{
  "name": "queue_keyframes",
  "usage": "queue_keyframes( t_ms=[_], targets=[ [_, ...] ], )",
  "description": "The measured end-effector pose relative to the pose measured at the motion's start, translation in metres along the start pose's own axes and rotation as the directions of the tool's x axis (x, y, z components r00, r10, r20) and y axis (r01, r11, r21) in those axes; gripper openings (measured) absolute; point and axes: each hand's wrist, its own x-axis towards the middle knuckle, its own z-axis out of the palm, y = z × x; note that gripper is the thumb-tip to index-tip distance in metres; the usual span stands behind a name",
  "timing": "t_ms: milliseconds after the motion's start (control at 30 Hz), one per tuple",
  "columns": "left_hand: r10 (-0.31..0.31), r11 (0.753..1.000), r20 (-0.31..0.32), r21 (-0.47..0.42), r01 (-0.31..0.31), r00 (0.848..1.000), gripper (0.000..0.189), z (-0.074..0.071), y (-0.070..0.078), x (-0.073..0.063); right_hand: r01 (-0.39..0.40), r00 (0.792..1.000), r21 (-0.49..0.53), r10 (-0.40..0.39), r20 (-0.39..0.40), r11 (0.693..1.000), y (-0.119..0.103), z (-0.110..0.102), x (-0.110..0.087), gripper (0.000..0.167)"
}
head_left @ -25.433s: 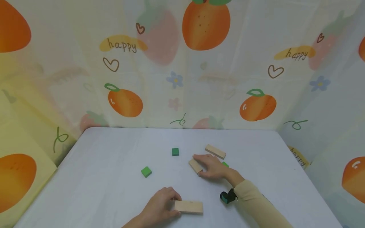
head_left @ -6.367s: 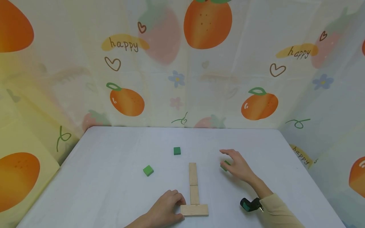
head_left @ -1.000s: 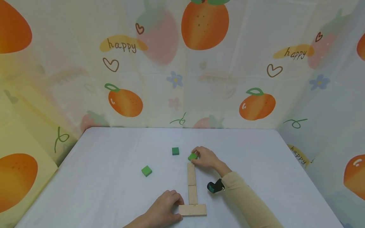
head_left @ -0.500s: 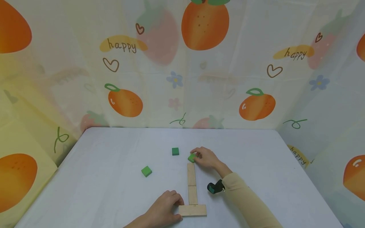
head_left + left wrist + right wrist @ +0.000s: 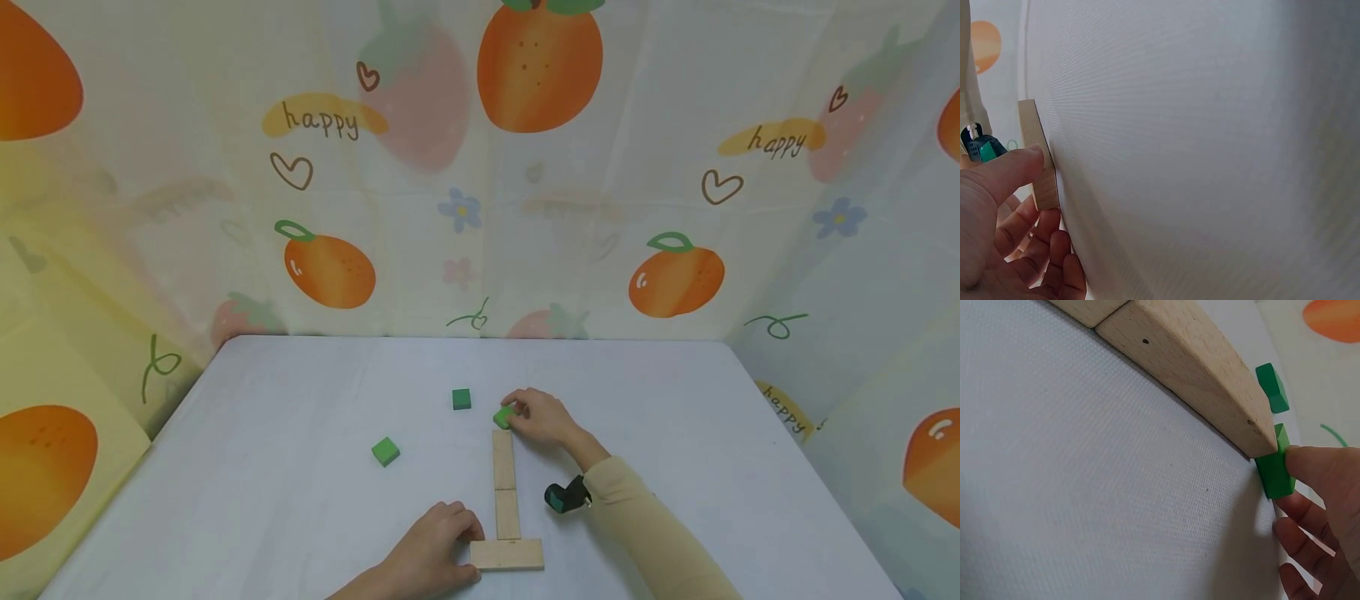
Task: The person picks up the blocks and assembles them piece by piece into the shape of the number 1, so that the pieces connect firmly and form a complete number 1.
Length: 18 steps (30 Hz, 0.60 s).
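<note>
My left hand (image 5: 431, 550) grips the left end of a wooden block (image 5: 507, 555) lying crosswise at the front; the left wrist view shows the thumb on this block's (image 5: 1035, 134) end. From its middle, two more wooden blocks, a near one (image 5: 507, 514) and a far one (image 5: 503, 460), run end to end away from me. At the far end of that row, my right hand (image 5: 542, 417) pinches a green block (image 5: 502, 417) between thumb and fingers. In the right wrist view this green block (image 5: 1275, 472) sits right at the wooden block's (image 5: 1191, 369) end.
Two other green blocks lie on the white table (image 5: 300, 400): one (image 5: 461, 399) left of the right hand, another (image 5: 386, 451) farther left. A black wrist camera (image 5: 567, 495) hangs by the right sleeve (image 5: 652, 525). A fruit-printed cloth (image 5: 555, 250) stands behind the table.
Earlier the wooden blocks lay apart; now they form a T. The right hand has brought the green block from the right to the row's far end, lately turning it slightly. The left hand stays.
</note>
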Motion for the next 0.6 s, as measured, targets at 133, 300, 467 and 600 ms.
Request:
queue_keyframes(
  t_ms=[133, 300, 467, 600],
  targets=[
    [0.012, 1.000, -0.012, 0.005, -0.011, 1.000, 0.029, 0.0004, -0.0006, 0.0000, 0.013, 1.000, 0.002, -0.012, -0.008, 1.000, 0.0003, 0.0005, -0.0006, 0.023],
    [0.018, 1.000, -0.018, 0.006, -0.018, 1.000, 0.029, 0.0003, -0.0007, 0.0003, 0.002, 1.000, 0.002, -0.002, -0.009, 1.000, 0.0000, 0.0014, -0.0010, 0.022],
    [0.021, 1.000, -0.021, 0.007, -0.020, 1.000, 0.029, -0.0002, -0.0002, 0.0003, -0.008, 1.000, 0.003, 0.009, -0.011, 1.000, -0.0013, 0.0010, -0.0021, 0.021],
    [0.014, 1.000, -0.017, 0.004, -0.014, 1.000, 0.029, -0.0002, 0.0000, 0.0000, -0.011, 1.000, -0.005, 0.011, -0.011, 1.000, -0.0010, 0.0014, -0.0017, 0.021]
  ],
)
